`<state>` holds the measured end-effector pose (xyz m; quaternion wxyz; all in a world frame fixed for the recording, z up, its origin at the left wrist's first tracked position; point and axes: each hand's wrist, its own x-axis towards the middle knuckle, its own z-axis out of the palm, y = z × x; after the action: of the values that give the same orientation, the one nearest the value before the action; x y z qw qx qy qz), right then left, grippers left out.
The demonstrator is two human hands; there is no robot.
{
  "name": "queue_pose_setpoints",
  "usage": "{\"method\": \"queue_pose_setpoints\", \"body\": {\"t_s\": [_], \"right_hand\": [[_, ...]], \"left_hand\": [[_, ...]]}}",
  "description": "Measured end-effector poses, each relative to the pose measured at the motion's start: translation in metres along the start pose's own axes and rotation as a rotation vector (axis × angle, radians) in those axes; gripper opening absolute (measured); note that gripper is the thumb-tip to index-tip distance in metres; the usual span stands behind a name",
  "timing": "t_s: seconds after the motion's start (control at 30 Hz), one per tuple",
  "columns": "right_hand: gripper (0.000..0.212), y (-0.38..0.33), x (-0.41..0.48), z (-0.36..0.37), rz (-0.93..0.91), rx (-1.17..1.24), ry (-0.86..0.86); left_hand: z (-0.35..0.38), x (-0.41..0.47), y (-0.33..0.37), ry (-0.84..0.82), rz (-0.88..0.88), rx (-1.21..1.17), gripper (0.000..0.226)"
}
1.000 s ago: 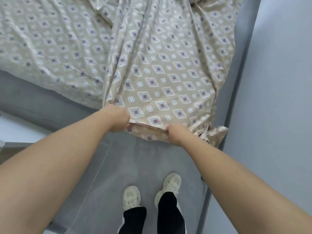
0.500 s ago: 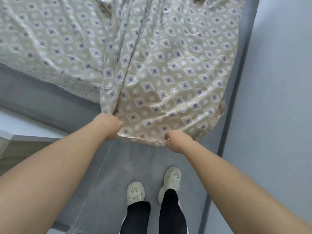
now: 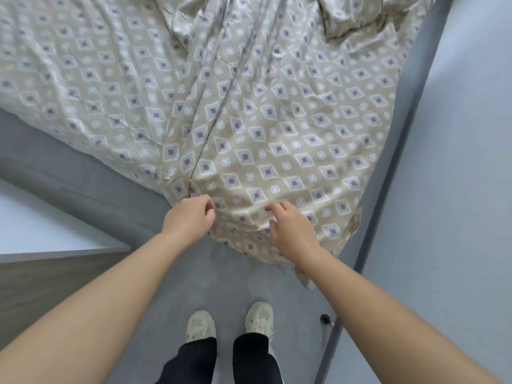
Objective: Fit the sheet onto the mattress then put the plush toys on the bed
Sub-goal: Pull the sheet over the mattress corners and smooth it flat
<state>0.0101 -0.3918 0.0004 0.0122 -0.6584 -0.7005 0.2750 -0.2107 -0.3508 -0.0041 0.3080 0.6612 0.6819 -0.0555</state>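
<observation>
Patterned sheet [image 3: 277, 139] spread from centre to 12 o'clock, draped over near corner, bunched at 1 o'clock. Left hand [image 3: 191, 220] loosely curled, holding nothing. Right hand [image 3: 291, 234] relaxed, fingertips on fabric. Tucking likely pending; plush toys unseen.

One patterned sheet [image 3: 277, 128], two shoes [image 3: 200, 325] and two hands — a left hand [image 3: 191, 220] and a right hand [image 3: 289, 231].

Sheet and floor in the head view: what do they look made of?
Sheet: thin woven cloth with a beige print and a satin-like finish; glossy highlights run along the soft creases. Likely polyester or sateen cotton, cannot tell which.
Floor: grey, matte, faintly mottled, no glare. It looks like short-pile carpet, though vinyl is possible.
</observation>
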Motion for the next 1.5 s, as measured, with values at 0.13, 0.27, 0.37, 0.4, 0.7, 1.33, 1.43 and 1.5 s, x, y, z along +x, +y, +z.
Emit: {"method": "queue_pose_setpoints", "body": {"t_s": [0.13,0.27,0.37,0.4,0.7,1.33,1.43,1.5], "right_hand": [[0.032,-0.016,0.05,-0.01,-0.016,0.06,-0.011],[0.031,-0.051,0.13,-0.011,-0.036,0.087,-0.073],[0.031,-0.075,0.185,-0.007,-0.011,0.146,-0.133],[0.031,-0.082,0.205,-0.004,0.014,0.181,-0.137],[0.044,-0.118,0.326,0.022,0.412,0.484,-0.095],[0.023,-0.304,0.39,0.019,0.237,0.834,-0.334],[0.018,-0.307,0.398,0.023,0.352,1.002,-0.335],[0.017,-0.314,0.402,0.026,0.432,1.116,-0.342]], "left_hand": [[-0.009,0.029,-0.01,0.09,-0.114,-0.099,0.013],[-0.03,0.09,-0.027,0.11,-0.199,-0.287,0.01],[-0.041,0.138,-0.036,0.129,-0.209,-0.347,0.021],[-0.043,0.155,-0.039,0.134,-0.194,-0.321,0.03],[-0.049,0.253,-0.064,0.12,-0.346,-0.511,0.061],[-0.119,0.205,-0.222,0.198,-0.551,-0.886,0.035],[-0.118,0.192,-0.227,0.25,-0.575,-0.938,0.018],[-0.121,0.189,-0.225,0.369,-0.503,-0.93,0.021]]}}
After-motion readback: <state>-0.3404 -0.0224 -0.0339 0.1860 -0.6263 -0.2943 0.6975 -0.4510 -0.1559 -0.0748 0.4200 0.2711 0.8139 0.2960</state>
